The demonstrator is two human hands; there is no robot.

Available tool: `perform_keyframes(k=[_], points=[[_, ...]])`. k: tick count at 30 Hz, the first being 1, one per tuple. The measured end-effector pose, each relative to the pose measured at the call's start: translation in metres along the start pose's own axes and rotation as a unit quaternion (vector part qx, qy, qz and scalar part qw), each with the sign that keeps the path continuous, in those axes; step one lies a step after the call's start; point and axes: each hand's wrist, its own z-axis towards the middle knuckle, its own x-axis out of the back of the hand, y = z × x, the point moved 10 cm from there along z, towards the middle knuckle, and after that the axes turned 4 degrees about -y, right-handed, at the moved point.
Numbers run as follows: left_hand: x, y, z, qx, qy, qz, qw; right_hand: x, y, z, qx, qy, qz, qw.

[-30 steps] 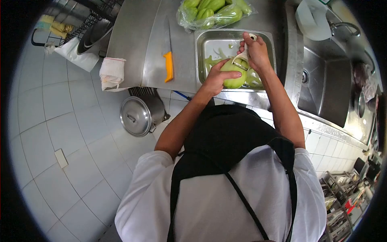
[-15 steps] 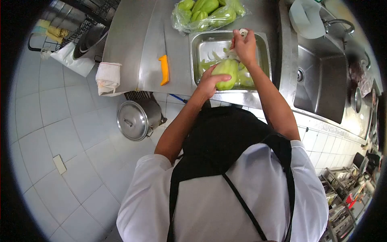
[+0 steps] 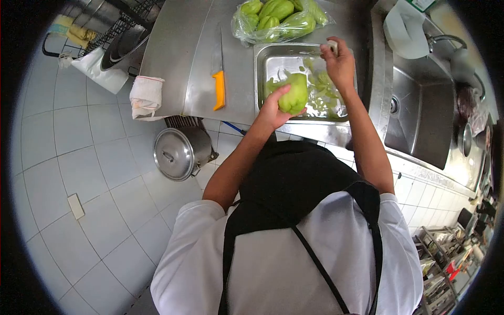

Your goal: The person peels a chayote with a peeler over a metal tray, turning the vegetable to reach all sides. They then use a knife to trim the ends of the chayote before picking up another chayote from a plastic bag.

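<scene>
My left hand (image 3: 272,112) is wrapped round a pale green, partly peeled chayote (image 3: 296,93), holding it above a metal tray (image 3: 258,79). To its right, my right hand (image 3: 341,67) is closed on a peeler (image 3: 333,48) with a whitish handle; its blade is hard to make out. The peeler is apart from the chayote. Green peelings (image 3: 321,84) lie scattered on the wet bottom of the tray.
Behind the tray, a clear plastic bag (image 3: 244,32) holds several chayotes. A yellow-handled knife (image 3: 219,90) lies on the steel counter (image 3: 197,68) to the left, near a folded white cloth (image 3: 147,94). A sink (image 3: 420,105) is on the right; a lidded pot (image 3: 173,155) stands below.
My right hand and the peeler have moved away from the chayote, to the right. My left hand has turned the chayote somewhat. The whole view has shifted slightly.
</scene>
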Motion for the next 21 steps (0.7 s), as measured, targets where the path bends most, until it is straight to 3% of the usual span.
perform_keyframes(k=[1, 4, 5, 7, 12, 17, 21], points=[[-0.001, -0.002, -0.001, 0.012, 0.010, -0.045, 0.999, 0.006, -0.007, 0.000, -0.004, 0.011, 0.066, 0.998], [-0.011, -0.003, 0.007, 0.039, -0.079, -0.099, 0.991, 0.014, -0.006, -0.008, -0.159, 0.010, 0.186, 0.970], [-0.011, 0.001, 0.010, 0.016, -0.071, -0.087, 0.994, 0.010, -0.001, -0.012, -0.205, 0.002, 0.230, 0.951], [-0.016, 0.006, 0.012, -0.024, -0.056, -0.064, 0.996, 0.005, 0.001, -0.021, -0.237, -0.005, 0.324, 0.916], [-0.024, -0.001, 0.012, 0.003, -0.095, -0.035, 0.995, -0.008, 0.006, -0.020, -0.259, 0.009, 0.522, 0.813], [-0.033, -0.007, 0.007, 0.010, -0.065, 0.000, 0.998, -0.018, 0.005, -0.025, -0.269, 0.020, 0.514, 0.814], [-0.025, -0.002, 0.013, -0.019, -0.077, 0.051, 0.996, -0.010, -0.002, -0.018, -0.207, 0.035, 0.487, 0.848]])
